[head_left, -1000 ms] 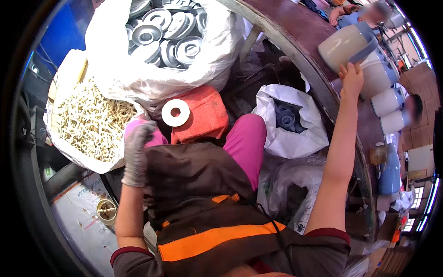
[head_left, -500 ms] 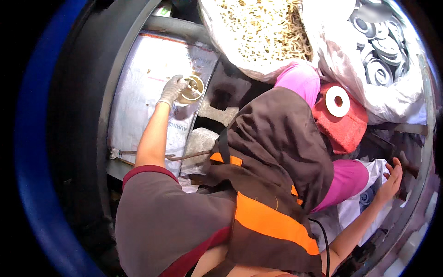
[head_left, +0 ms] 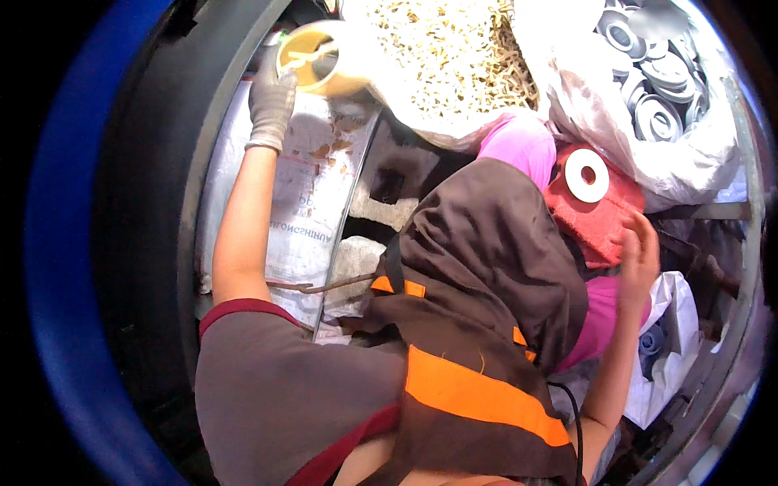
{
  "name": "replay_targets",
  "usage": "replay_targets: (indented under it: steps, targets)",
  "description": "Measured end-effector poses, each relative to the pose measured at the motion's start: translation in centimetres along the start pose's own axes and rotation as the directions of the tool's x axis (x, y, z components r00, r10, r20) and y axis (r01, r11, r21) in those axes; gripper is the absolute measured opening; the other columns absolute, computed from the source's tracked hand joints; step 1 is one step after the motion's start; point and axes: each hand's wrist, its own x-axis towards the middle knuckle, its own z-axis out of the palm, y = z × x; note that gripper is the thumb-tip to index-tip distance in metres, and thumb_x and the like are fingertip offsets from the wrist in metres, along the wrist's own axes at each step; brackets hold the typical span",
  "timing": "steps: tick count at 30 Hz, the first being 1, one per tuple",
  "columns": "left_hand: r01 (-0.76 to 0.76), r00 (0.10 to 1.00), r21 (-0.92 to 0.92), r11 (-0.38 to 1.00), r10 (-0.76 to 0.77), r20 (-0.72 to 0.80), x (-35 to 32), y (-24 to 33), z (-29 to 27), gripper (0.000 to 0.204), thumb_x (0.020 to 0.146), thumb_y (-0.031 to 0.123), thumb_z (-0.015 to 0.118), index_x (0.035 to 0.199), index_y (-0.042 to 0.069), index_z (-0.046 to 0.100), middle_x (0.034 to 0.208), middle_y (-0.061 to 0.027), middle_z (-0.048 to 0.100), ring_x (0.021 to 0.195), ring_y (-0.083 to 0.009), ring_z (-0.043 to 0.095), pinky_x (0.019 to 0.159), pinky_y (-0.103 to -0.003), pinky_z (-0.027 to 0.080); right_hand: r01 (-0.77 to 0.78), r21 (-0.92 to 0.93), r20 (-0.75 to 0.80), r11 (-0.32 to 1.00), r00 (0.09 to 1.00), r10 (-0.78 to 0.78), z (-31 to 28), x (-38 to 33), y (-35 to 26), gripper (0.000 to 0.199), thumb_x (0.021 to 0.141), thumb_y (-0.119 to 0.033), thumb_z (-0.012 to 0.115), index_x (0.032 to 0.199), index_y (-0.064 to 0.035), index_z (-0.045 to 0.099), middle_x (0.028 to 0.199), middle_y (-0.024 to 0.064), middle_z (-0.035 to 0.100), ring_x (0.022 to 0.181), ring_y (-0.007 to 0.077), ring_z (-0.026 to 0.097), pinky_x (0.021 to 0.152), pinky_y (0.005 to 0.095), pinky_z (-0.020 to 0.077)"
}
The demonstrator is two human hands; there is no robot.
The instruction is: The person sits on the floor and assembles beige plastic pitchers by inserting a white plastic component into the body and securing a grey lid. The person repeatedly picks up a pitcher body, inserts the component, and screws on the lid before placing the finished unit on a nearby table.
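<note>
My left hand (head_left: 271,97), in a grey glove, grips a round open can (head_left: 320,57) with a yellow inside, raised at the upper left beside a sack of small pale metal pieces (head_left: 454,49). My right hand (head_left: 640,251) is bare, fingers apart, next to a red cloth (head_left: 604,219) on my lap. A white ring (head_left: 587,175) lies on that cloth. I wear a brown apron with orange stripes (head_left: 478,397) over pink trousers (head_left: 519,146).
A white plastic bag of grey and white rings (head_left: 656,89) stands at the upper right. A printed white sack (head_left: 312,211) lies on the floor under my left arm. Another white bag (head_left: 673,356) sits at the lower right. A dark curved rim (head_left: 154,202) runs along the left.
My left hand has lifted the can up from the floor toward the sack of metal pieces. My right hand came down from the shelf to the red cloth on my lap.
</note>
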Motion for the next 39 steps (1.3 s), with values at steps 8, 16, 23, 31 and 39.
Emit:
replay_targets:
  steps: [8,16,23,31,39]
  targets:
    - [0.044,0.898,-0.643,0.764,0.252,0.36,-3.0,23.5,5.6,0.042,0.083,0.012,0.053,0.123,0.003,0.052,0.099,-0.0048,0.06,0.079,-0.008,0.056,0.07,-0.022,0.046,0.49,-0.632,-0.04,0.6,0.752,-0.658,9.2,-0.1,-10.0,0.102,0.062,-0.046,0.081,0.138,-0.0046,0.027,0.146,0.0217,0.024,0.135,0.0399,0.025,0.106,0.0551,0.0235]
    - [-0.158,0.769,-0.793,0.588,0.577,0.275,-4.9,28.9,6.6,0.042,0.084,0.021,0.063,0.12,0.0,0.056,0.112,-0.0146,0.061,0.105,-0.0248,0.058,0.089,-0.035,0.046,0.186,0.404,-0.065,0.896,0.983,-0.174,0.5,-1.0,-5.5,0.108,0.058,-0.043,0.082,0.14,-0.0003,0.027,0.138,0.0156,0.035,0.128,0.028,0.038,0.106,0.0397,0.0304]
    - [-0.075,0.282,-0.813,0.577,0.794,0.538,-7.9,31.1,10.3,0.036,0.068,0.033,0.076,0.09,0.007,0.065,0.1,-0.013,0.064,0.11,-0.0335,0.056,0.096,-0.043,0.04,-0.269,0.571,0.344,0.776,0.936,0.071,1.2,-6.3,-1.3,0.111,0.06,-0.046,0.079,0.144,-0.0003,0.022,0.14,0.0159,0.035,0.131,0.0243,0.035,0.106,0.0404,0.0287]
    - [-0.047,0.796,-0.753,0.656,0.48,0.369,-13.1,23.3,15.7,0.018,0.085,0.021,0.058,0.09,0.003,0.055,0.092,-0.0117,0.055,0.086,-0.0262,0.056,0.081,-0.037,0.044,0.413,0.004,0.139,0.911,0.902,-0.409,1.4,-5.6,-4.3,0.037,0.073,-0.029,0.073,0.093,-0.0052,0.054,0.103,0.0123,0.058,0.111,0.0336,0.052,0.094,0.0435,0.0385]
    - [-0.23,0.95,0.48,0.847,0.088,0.299,1.7,18.7,17.0,0.058,0.087,0.055,0.051,0.129,0.014,0.049,0.115,-0.0232,0.055,0.109,-0.0367,0.053,0.09,-0.045,0.042,0.258,-0.194,-0.009,0.946,0.964,-0.265,1.6,-7.5,-3.2,0.031,0.077,-0.029,0.069,0.084,-0.0034,0.053,0.091,0.0131,0.057,0.1,0.0333,0.056,0.086,0.0414,0.0428]
